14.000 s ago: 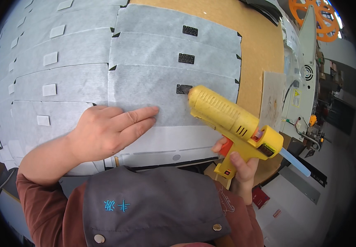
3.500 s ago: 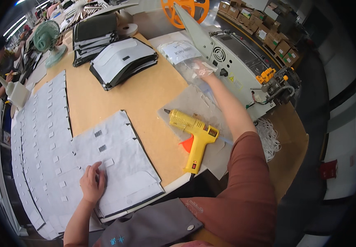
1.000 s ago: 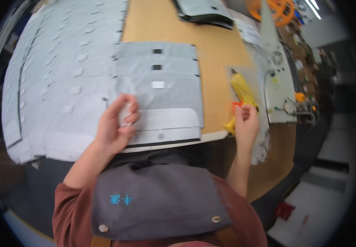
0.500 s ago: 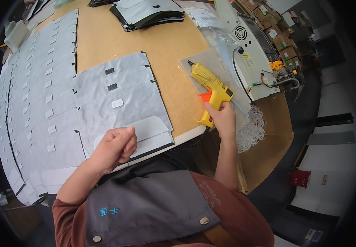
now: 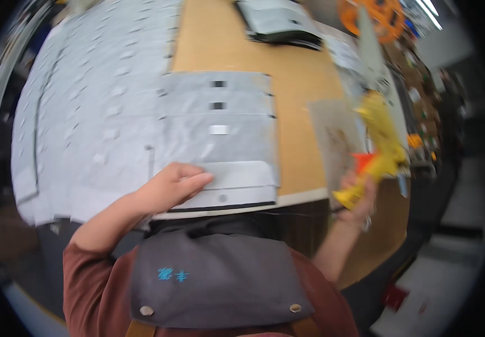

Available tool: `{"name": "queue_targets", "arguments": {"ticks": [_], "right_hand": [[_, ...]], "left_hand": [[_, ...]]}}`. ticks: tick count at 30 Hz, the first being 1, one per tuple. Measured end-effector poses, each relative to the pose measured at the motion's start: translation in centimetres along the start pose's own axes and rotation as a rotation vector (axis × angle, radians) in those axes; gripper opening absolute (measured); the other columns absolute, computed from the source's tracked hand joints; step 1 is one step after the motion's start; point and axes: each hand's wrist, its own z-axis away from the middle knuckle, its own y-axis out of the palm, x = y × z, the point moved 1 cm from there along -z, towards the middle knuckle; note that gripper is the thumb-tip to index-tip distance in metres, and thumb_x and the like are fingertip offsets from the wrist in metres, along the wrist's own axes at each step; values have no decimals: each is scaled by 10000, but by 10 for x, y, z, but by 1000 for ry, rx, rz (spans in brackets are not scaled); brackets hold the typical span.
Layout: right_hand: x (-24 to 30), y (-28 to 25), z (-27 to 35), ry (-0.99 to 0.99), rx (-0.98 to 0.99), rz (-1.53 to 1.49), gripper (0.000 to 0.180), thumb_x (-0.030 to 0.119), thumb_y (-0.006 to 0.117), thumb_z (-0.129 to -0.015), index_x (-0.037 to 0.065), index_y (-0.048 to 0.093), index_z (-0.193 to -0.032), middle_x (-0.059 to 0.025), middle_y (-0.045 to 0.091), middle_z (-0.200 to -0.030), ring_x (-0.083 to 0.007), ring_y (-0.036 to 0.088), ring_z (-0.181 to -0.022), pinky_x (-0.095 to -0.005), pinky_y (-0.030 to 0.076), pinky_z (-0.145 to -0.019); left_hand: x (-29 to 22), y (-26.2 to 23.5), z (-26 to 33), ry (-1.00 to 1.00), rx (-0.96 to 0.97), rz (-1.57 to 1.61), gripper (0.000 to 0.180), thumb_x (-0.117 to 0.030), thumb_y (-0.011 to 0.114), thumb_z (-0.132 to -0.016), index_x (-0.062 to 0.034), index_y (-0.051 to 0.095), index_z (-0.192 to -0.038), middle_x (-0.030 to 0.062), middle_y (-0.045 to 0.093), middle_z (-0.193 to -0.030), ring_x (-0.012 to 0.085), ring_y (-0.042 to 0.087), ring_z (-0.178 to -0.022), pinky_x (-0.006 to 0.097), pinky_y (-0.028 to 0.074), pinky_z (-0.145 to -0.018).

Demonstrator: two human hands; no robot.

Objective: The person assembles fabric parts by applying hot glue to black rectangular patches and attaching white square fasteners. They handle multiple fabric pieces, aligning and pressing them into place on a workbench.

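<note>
My right hand point(image 5: 364, 203) is wrapped round the handle of a yellow glue gun point(image 5: 385, 137) with an orange trigger, held at the table's right edge with its nozzle end up. Motion smears both. A light grey fabric panel point(image 5: 192, 140) lies flat before me, bearing two black patches point(image 5: 218, 105) and a white patch point(image 5: 219, 130). At its near end is a pale rounded flap point(image 5: 242, 173) with a strip below. My left hand point(image 5: 169, 188) is closed over the flap's left end, thumb pointing right; whatever its fingers pinch is hidden.
Many joined grey panels point(image 5: 91, 112) with small white patches cover the table's left. A stack of panels point(image 5: 279, 19) sits at the back on the tan tabletop point(image 5: 301, 146). At the right are a stained board point(image 5: 335, 135), a grey machine and an open cardboard box point(image 5: 385, 236).
The view has turned, so the table appears shifted. My left hand's thumb has swung from pointing up to pointing right. The glue gun now stands more upright, farther right of the panel.
</note>
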Motion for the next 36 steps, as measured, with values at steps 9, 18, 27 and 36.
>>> {"name": "queue_targets", "arguments": {"ticks": [9, 18, 27, 36], "right_hand": [[113, 148, -45, -166, 722, -395, 572, 19, 566, -906, -24, 311, -1416, -131, 405, -1303, -107, 518, -774, -258, 473, -701], [78, 228, -88, 258, 801, -677, 684, -22, 594, -845, -13, 246, -1434, -112, 490, -1201, -132, 558, -844, -282, 488, -807], [59, 267, -94, 336, 811, -666, 717, -1, 624, -821, -44, 235, -1422, -79, 567, -898, -165, 572, -839, -291, 495, -849], [60, 263, -96, 304, 863, -654, 740, -3, 628, -814, -43, 226, -1434, -110, 574, -1047, -166, 579, -831, -283, 499, -826]], "left_hand": [[3, 3, 18, 339, 126, -128, 329, -299, 525, -1004, -42, 685, -1134, 108, 694, -1106, 220, 626, -1033, 330, 468, -930], [40, 15, 35, 291, 290, -192, 483, -415, 482, -1012, -47, 571, -1312, 152, 652, -1182, 278, 608, -1097, 345, 461, -933], [58, 28, 35, 348, 133, -222, 612, -448, 527, -983, -95, 370, -1458, 200, 642, -1036, 281, 619, -918, 362, 480, -824], [64, 40, 30, 396, 123, -368, 440, -412, 584, -955, -59, 608, -1216, 166, 664, -988, 294, 630, -893, 369, 487, -793]]}}
